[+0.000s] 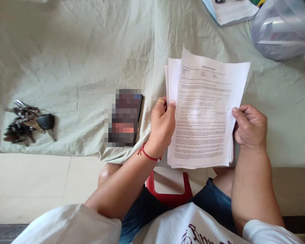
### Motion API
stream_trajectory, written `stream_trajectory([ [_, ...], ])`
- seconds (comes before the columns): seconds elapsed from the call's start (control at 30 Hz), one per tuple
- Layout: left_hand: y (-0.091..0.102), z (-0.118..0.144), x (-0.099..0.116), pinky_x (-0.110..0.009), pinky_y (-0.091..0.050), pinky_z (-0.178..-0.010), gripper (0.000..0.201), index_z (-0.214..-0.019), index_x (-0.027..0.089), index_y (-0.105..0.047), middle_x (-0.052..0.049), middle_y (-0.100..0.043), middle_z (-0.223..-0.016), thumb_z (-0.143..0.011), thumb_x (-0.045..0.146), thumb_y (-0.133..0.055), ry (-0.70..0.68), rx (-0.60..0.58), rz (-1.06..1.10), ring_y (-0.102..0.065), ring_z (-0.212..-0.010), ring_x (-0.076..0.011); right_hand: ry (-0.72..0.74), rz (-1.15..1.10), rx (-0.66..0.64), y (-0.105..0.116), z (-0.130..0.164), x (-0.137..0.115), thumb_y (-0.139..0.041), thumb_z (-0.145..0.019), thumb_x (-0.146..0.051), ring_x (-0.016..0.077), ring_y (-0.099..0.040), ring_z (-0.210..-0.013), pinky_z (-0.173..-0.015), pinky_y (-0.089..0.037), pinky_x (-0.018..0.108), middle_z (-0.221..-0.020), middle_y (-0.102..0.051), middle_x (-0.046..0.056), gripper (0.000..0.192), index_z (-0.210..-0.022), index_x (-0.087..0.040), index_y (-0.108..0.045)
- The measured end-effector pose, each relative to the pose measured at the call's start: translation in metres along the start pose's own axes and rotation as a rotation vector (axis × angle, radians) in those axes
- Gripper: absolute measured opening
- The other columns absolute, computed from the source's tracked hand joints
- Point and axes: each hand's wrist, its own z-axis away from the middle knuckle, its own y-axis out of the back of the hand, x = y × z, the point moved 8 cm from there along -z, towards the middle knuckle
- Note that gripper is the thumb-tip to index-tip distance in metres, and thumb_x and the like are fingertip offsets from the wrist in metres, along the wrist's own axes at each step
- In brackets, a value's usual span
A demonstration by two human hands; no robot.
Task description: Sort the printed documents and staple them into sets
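Note:
I hold a stack of printed white papers (205,112) above the near edge of a surface covered with a pale green sheet (86,61). My left hand (162,127) grips the stack's left edge, thumb on the top page; it wears a ring and a red wrist cord. My right hand (250,127) grips the right edge, thumb on top. The sheets are slightly fanned at the upper left.
A dark phone (127,117) lies just left of my left hand. A bunch of keys (27,122) rests at the far left. More papers (231,12) and a clear plastic bag (284,28) sit at the back right. A red stool (169,195) is under me.

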Motion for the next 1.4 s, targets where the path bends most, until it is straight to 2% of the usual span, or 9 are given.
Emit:
stream_trajectory([
  [0.17,-0.002,0.004,0.009,-0.043,-0.062,-0.108,0.041,-0.101,0.028,-0.066,-0.007,-0.078,-0.112,-0.121,0.063,-0.063,-0.014,-0.026,0.108,-0.076,-0.119,-0.0297,0.032,0.007,0.053,0.004,0.000,-0.004,-0.107,-0.073,-0.056,0.0127,-0.053,-0.067,-0.071,-0.049,0.032,-0.068,-0.066,-0.006,0.044,-0.077,-0.023,-0.078],
  [0.37,-0.011,-0.001,-0.006,-0.047,-0.066,-0.110,0.012,-0.117,0.024,-0.073,-0.009,-0.086,-0.120,-0.107,0.029,-0.079,0.031,-0.161,0.130,-0.082,-0.122,-0.0315,0.047,-0.110,0.104,0.004,0.002,-0.010,-0.113,-0.065,-0.059,0.0157,-0.069,-0.071,-0.071,-0.058,0.032,-0.077,-0.078,-0.003,0.052,-0.086,-0.024,-0.081],
  [0.53,-0.013,-0.005,-0.005,-0.046,-0.065,-0.114,0.019,-0.122,0.023,-0.076,-0.008,-0.089,-0.126,-0.105,0.031,-0.078,-0.082,-0.200,0.190,-0.082,-0.127,-0.0314,-0.101,-0.252,-0.017,-0.002,0.002,-0.009,-0.116,-0.061,-0.054,0.0261,-0.086,-0.090,-0.095,-0.075,0.050,-0.103,-0.091,-0.001,0.066,-0.117,-0.032,-0.088],
  [0.63,-0.014,-0.005,-0.001,-0.047,-0.066,-0.115,0.023,-0.124,0.024,-0.077,-0.007,-0.090,-0.127,-0.105,0.035,-0.082,-0.137,-0.221,0.246,-0.083,-0.126,-0.0306,-0.202,-0.251,-0.159,-0.010,0.008,-0.012,-0.116,-0.060,-0.054,0.0336,-0.090,-0.109,-0.116,-0.072,0.061,-0.119,-0.094,0.003,0.065,-0.115,-0.031,-0.091],
  [0.73,-0.015,-0.004,0.004,-0.048,-0.065,-0.120,0.028,-0.125,0.026,-0.078,-0.006,-0.089,-0.131,-0.104,0.042,-0.087,-0.178,-0.242,0.291,-0.082,-0.129,-0.0310,-0.309,-0.181,-0.313,-0.019,0.020,-0.010,-0.115,-0.063,-0.053,0.0381,-0.091,-0.112,-0.119,-0.070,0.067,-0.119,-0.094,0.007,0.060,-0.114,-0.029,-0.095],
  [0.83,-0.017,-0.003,0.004,-0.049,-0.066,-0.118,0.038,-0.124,0.027,-0.076,-0.007,-0.088,-0.133,-0.103,0.054,-0.093,-0.163,-0.261,0.307,-0.082,-0.131,-0.0323,-0.329,-0.146,-0.298,-0.016,0.024,-0.007,-0.116,-0.061,-0.049,0.0391,-0.091,-0.109,-0.120,-0.069,0.071,-0.116,-0.095,0.007,0.053,-0.105,-0.028,-0.096],
  [1.03,-0.019,-0.003,0.005,-0.041,-0.068,-0.098,0.058,-0.121,0.026,-0.070,-0.005,-0.081,-0.109,-0.097,0.072,-0.097,-0.175,-0.274,0.220,-0.081,-0.106,-0.0253,0.003,-0.311,0.011,0.012,0.004,-0.031,-0.111,-0.062,-0.033,0.0391,-0.086,-0.132,-0.136,-0.058,0.068,-0.114,-0.093,0.003,0.043,-0.101,-0.029,-0.095],
  [1.17,-0.023,-0.001,0.007,-0.041,-0.067,-0.094,0.065,-0.129,0.027,-0.066,-0.006,-0.080,-0.113,-0.099,0.077,-0.092,-0.239,-0.319,0.140,-0.080,-0.104,-0.0245,0.313,-0.390,0.031,0.024,-0.006,-0.059,-0.103,-0.071,-0.034,0.0420,-0.073,-0.156,-0.144,-0.047,0.072,-0.130,-0.090,-0.001,0.043,-0.113,-0.033,-0.095],
  [1.4,-0.023,0.011,0.026,-0.051,-0.061,-0.111,0.083,-0.161,0.031,-0.055,-0.015,-0.075,-0.146,-0.102,0.078,-0.088,-0.740,-0.264,-0.211,-0.075,-0.137,-0.0358,0.452,-0.409,0.098,0.038,-0.009,-0.077,-0.110,-0.063,-0.061,0.0487,-0.041,-0.181,-0.126,-0.058,0.081,-0.154,-0.080,0.001,0.069,-0.125,-0.035,-0.093],
])
